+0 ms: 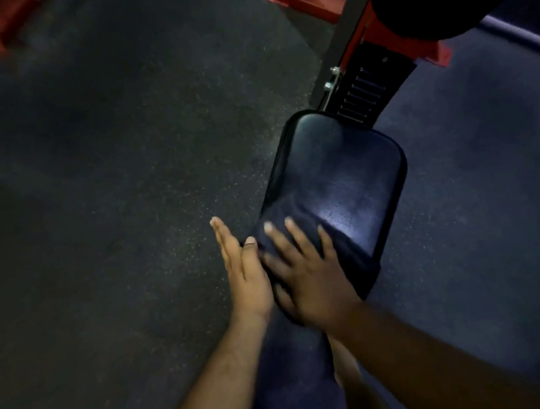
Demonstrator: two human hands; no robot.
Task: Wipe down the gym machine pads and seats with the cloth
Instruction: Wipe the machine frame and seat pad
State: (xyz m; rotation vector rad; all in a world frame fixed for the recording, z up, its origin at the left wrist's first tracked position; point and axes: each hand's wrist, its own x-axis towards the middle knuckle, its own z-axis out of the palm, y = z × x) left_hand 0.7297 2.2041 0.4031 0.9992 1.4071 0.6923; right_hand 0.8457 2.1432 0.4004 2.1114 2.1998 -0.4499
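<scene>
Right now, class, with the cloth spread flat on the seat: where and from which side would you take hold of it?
Grip the cloth at its far edge, beyond the right hand's straight fingers, coming from above. It lies flat over the near end of the seat, so there a pinch should lift a fold. The left hand sits open at the seat's left side.

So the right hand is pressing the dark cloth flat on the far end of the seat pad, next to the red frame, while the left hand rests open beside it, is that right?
Not quite: the right hand presses the dark cloth on the near end of the seat pad, the end farthest from the red frame. The head view shows this. The left hand does rest open beside it.
</scene>
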